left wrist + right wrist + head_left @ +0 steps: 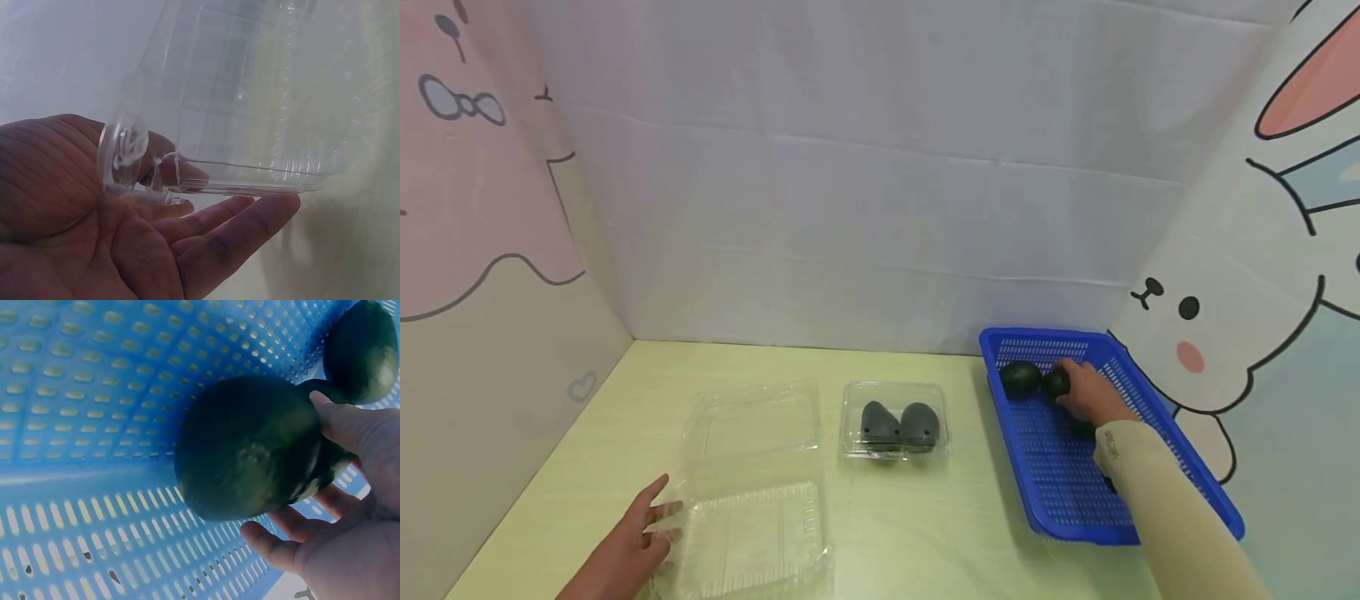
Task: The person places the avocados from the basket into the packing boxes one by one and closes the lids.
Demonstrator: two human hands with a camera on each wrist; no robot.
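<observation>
My right hand [1092, 395] reaches into the blue basket [1037, 500] and grips a dark green avocado [1055, 383] between thumb and fingers. To its left lies another avocado [1020, 379]. In the right wrist view, a large avocado [244, 450] fills the middle, and one more avocado [362, 353] shows at top right. At the table's left, my left hand [628, 542] touches the edge of an unfolded clear plastic clamshell box [752, 533]. Its fingers [244, 231] are spread and relaxed along the box's side in the left wrist view.
A closed clear box [850, 421] with two dark grey, pear-shaped pieces [898, 427] stands mid-table. White cloth [880, 208] hangs behind the pale yellow table [917, 533]. Printed cartoon panels flank both sides, the right one close behind the basket.
</observation>
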